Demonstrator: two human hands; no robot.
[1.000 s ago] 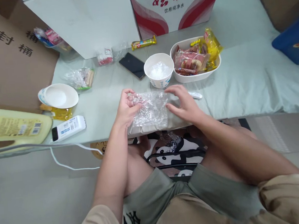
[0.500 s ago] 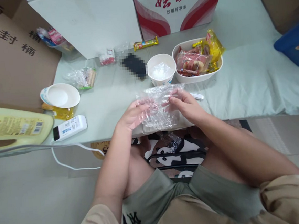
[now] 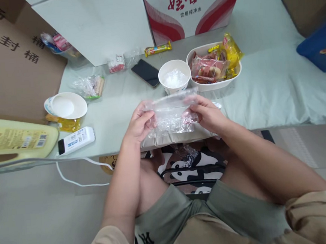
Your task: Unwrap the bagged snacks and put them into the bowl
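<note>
I hold a crumpled clear plastic bag above the table's near edge, left hand and right hand pinching its ends, just before the white bowl.

The clear bag is thin plastic film, crinkled and glossy, catching white glints. It lies above the table, whose top is covered in a pale green cloth, matt and smooth with soft creases towards its right side. Beyond the bag, the round cup looks like white paper with a smooth matt wall, and crumpled glossy film sits inside it. To the right of the cup, the oval tray is matt white, holding shiny plastic snack wrappers. Left of the cup, the phone is black, glassy and glossy. Behind the cup, the printed carton is smooth cardboard with a slight sheen.
</note>
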